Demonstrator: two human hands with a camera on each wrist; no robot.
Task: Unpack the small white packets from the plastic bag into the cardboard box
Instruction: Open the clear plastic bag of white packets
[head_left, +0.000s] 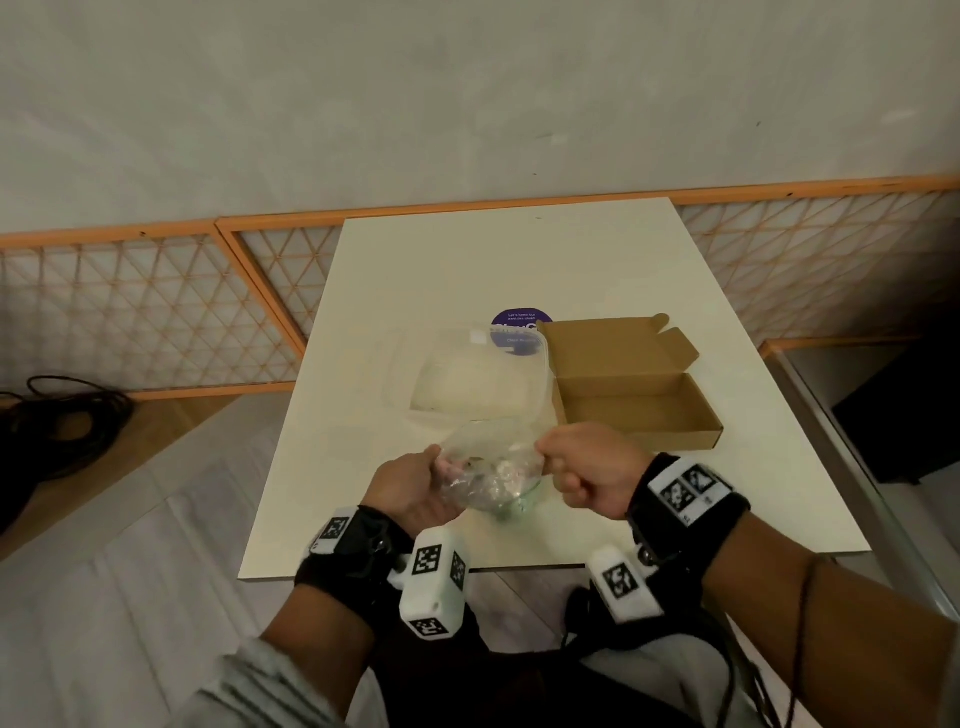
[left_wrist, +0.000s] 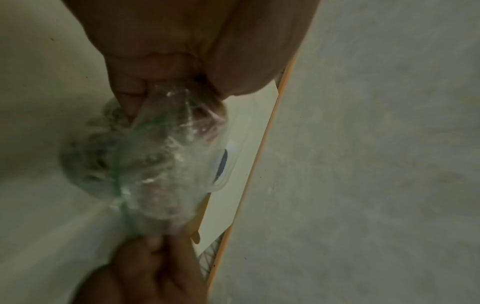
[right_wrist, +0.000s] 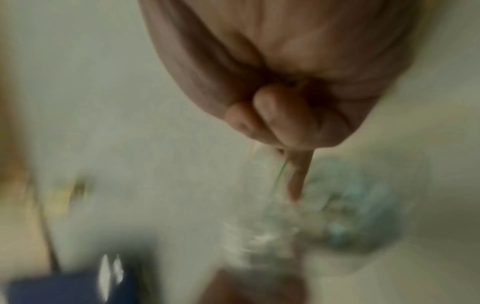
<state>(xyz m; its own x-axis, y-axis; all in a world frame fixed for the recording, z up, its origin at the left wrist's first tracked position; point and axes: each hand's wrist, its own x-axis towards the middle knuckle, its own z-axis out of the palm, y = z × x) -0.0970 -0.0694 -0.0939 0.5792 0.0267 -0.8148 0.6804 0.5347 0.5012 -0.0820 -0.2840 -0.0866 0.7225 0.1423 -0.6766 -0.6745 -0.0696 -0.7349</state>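
Note:
Above the table's near middle I hold a crumpled clear plastic bag (head_left: 488, 480) with a green zip line between both hands. My left hand (head_left: 431, 467) grips its left edge and my right hand (head_left: 545, 454), curled into a fist, pinches its right edge. Pale lumps show through the film, too blurred to name. The open, empty cardboard box (head_left: 639, 410) stands just behind my right hand with its lid folded back. In the left wrist view the bag (left_wrist: 155, 164) stretches from my left fingers (left_wrist: 130, 96) to my right hand (left_wrist: 145, 267). The right wrist view is blurred: fist (right_wrist: 285, 123), bag (right_wrist: 298, 222).
A clear plastic tub (head_left: 467, 374) stands left of the box, beyond the bag. A round purple label (head_left: 521, 323) lies behind it. The white table (head_left: 519, 249) backs onto a wall with orange lattice panels. Black cables (head_left: 67, 415) lie on the floor at left.

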